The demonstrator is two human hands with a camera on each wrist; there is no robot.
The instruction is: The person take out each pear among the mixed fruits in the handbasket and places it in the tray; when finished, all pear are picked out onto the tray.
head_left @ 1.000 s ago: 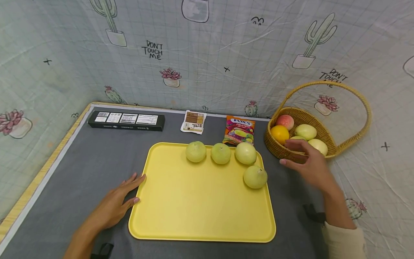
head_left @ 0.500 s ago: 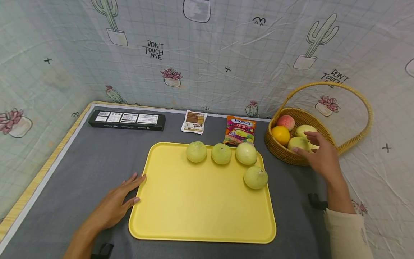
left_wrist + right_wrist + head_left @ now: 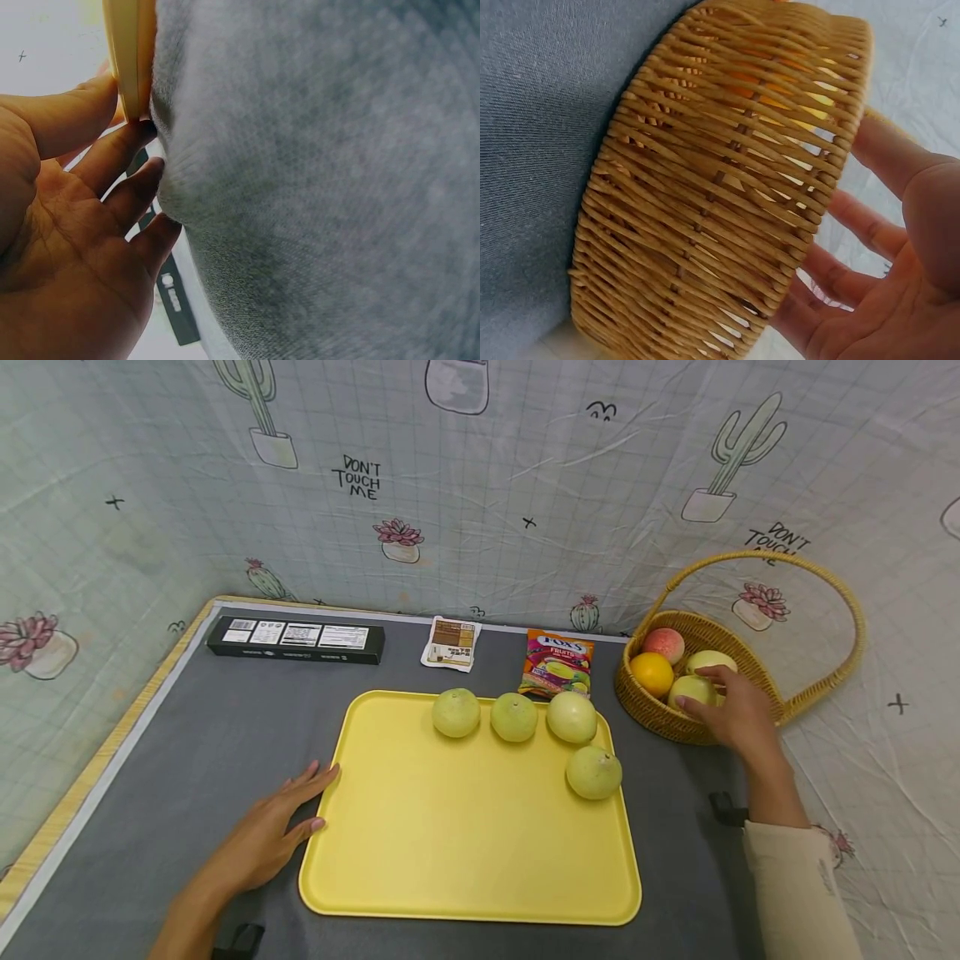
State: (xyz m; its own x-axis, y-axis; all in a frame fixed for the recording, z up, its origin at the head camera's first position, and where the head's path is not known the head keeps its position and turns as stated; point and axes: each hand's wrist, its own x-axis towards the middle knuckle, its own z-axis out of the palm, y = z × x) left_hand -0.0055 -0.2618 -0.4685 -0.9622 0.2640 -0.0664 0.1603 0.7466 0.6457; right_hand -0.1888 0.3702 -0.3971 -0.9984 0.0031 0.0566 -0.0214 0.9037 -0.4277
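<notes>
Right-side wicker basket (image 3: 658, 718) held peach (image 3: 664, 644), orange (image 3: 650, 674), partly hidden green fruits (image 3: 692, 691); right hand (image 3: 738, 710) gripped one; spread left hand (image 3: 264, 835) touched tray (image 3: 457, 835).

This looks like a small tabletop set-up in a cloth-walled corner; whether a home or a studio lies around it cannot be told. Wrinkled sheeting (image 3: 465, 477), printed with a grid, potted cacti and the words "DON'T TOUCH ME", hangs at 9, 12 and 3 o'clock. Below lies a grey cover (image 3: 187, 735), with a pale wooden edge (image 3: 45, 842) showing towards 9. The goods are household ones: a yellow tray (image 3: 450, 827) in the middle, a wicker basket (image 3: 660, 722) of fruit (image 3: 651, 673) at 2, a Fox's packet (image 3: 557, 664) at 1 and a long black box (image 3: 296, 641) at 10.
</notes>
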